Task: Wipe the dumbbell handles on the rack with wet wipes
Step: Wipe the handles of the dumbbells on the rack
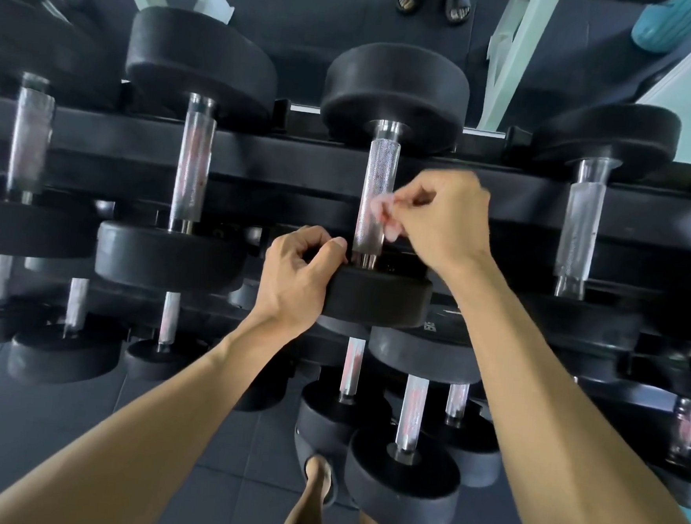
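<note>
The right hand (444, 223) pinches a small pale crumpled wet wipe (385, 213) against the knurled chrome handle (375, 198) of a black round-headed dumbbell on the black rack (261, 161). The left hand (298, 275) has its grip curled over that dumbbell's near rubber head (378, 299).

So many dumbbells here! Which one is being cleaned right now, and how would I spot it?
Look at the top shelf of the black rack, in the middle. The dumbbell there has its near head gripped by the left hand, while the right hand presses a pale wet wipe against its knurled handle. No neighbour is touched.
</note>
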A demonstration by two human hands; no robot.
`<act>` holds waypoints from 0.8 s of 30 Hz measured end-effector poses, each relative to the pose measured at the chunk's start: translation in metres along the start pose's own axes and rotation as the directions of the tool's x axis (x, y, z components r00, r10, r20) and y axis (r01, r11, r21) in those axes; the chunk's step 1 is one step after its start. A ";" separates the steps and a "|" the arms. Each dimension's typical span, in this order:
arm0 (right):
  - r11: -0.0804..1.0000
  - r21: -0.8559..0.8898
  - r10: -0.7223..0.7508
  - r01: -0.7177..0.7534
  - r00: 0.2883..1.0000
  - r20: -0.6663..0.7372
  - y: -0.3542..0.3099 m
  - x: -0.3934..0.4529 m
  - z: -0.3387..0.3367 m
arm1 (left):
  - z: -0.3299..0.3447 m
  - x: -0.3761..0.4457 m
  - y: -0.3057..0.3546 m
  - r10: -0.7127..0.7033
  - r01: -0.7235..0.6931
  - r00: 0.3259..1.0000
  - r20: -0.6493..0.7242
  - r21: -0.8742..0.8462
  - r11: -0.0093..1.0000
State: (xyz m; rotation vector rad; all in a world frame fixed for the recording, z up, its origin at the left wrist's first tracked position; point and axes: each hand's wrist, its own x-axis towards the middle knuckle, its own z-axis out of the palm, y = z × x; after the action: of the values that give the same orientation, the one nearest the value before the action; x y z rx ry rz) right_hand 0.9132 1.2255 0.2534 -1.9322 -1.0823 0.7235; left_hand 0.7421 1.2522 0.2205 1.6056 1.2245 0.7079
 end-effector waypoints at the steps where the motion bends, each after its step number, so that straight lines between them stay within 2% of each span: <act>1: 1.000 0.026 0.001 -0.001 1.000 -0.030 -0.001 0.004 0.001 | 0.000 0.000 0.000 0.000 0.000 1.000 0.000 0.002 1.000; 3: 0.999 0.025 0.034 -0.034 0.999 0.006 0.004 0.002 0.002 | 0.000 0.000 0.001 0.000 0.000 1.000 0.004 0.005 1.000; 6: 0.990 -0.117 0.099 -0.072 0.965 0.243 0.016 -0.017 -0.002 | 0.000 -0.001 0.001 0.008 -0.008 1.000 -0.007 0.008 1.000; 7: 0.988 -0.140 0.109 -0.071 0.953 0.284 0.020 -0.018 -0.002 | 0.000 -0.001 0.001 0.007 -0.007 1.000 -0.010 0.006 1.000; 9: 0.996 -0.044 0.080 -0.072 0.971 0.227 0.022 -0.007 -0.002 | 0.000 -0.001 0.001 0.001 -0.001 1.000 -0.006 -0.009 1.000; 12: 0.962 0.232 0.118 -0.142 0.986 0.115 0.027 0.015 0.001 | 0.000 -0.002 0.001 -0.001 0.001 1.000 -0.006 -0.016 1.000; 14: 0.952 0.251 0.143 -0.176 0.979 0.148 0.034 0.010 0.005 | 0.000 -0.002 0.001 -0.009 0.009 1.000 -0.006 -0.008 1.000; 17: 0.969 0.119 0.180 -0.218 0.946 0.271 0.042 -0.011 0.009 | 0.000 -0.003 -0.001 -0.029 0.029 1.000 -0.003 -0.030 0.999; 18: 0.964 0.140 0.178 -0.225 0.941 0.287 0.041 -0.012 0.008 | 0.000 -0.003 -0.002 -0.027 0.027 1.000 0.001 -0.040 0.999; 22: 0.809 0.503 0.262 -0.303 0.953 0.154 0.019 0.015 0.009 | 0.000 0.000 -0.001 -0.035 0.035 0.999 -0.011 -0.036 0.999; 24: 0.789 0.528 0.276 -0.315 0.949 0.153 0.019 0.016 0.012 | 0.000 0.001 -0.001 -0.036 0.035 0.999 -0.009 -0.041 0.999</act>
State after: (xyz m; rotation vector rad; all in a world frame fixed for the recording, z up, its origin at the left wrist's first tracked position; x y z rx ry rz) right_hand 0.9196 1.2373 0.2294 -1.5864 -0.5162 1.1419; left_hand 0.7421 1.2531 0.2196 1.5447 1.2354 0.7150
